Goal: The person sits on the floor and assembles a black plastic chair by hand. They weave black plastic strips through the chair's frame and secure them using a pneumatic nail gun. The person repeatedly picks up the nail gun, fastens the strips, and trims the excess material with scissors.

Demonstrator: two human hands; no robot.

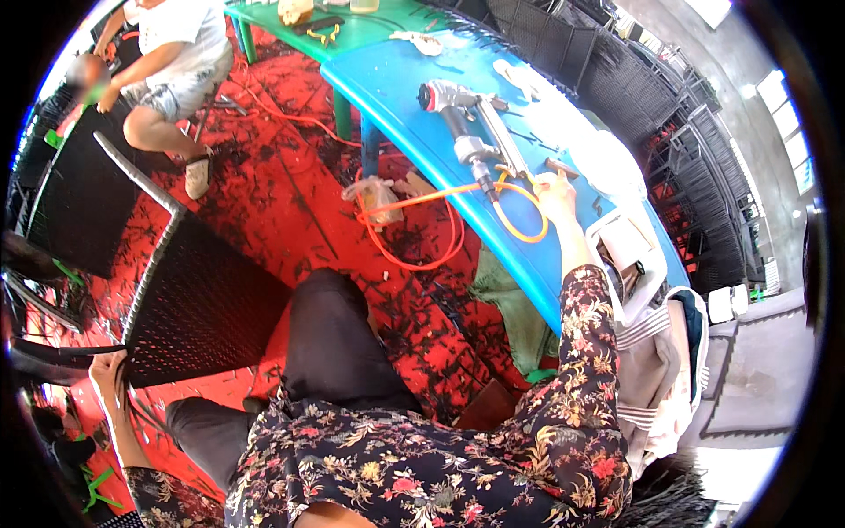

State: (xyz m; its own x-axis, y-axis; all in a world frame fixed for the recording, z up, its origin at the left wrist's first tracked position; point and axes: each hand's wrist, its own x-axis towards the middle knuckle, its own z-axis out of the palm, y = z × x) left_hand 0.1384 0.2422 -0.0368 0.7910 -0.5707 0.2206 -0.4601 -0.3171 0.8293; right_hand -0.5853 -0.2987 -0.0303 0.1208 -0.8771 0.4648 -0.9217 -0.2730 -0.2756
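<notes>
On the blue table (414,114), my right hand (556,198) has its fingers drawn together at the tabletop. Whatever is in them is too small to make out. Just beyond the fingers lies a small brown piece (561,167). A pneumatic staple gun (466,136) rests to the left of that hand, with an orange air hose (521,231) joined to it. At the far left, my left hand (107,374) grips the lower corner of a black woven furniture frame (202,304). Its upper edge has a pale, wrapped-looking border. The frame leans beside my knees.
Black strip scraps litter the red floor (264,211). Another person (172,53) sits at the upper left. A green table (299,31) adjoins the blue one. Clothing (656,352) hangs at my right. Stacked black woven furniture (616,79) stands beyond the tables.
</notes>
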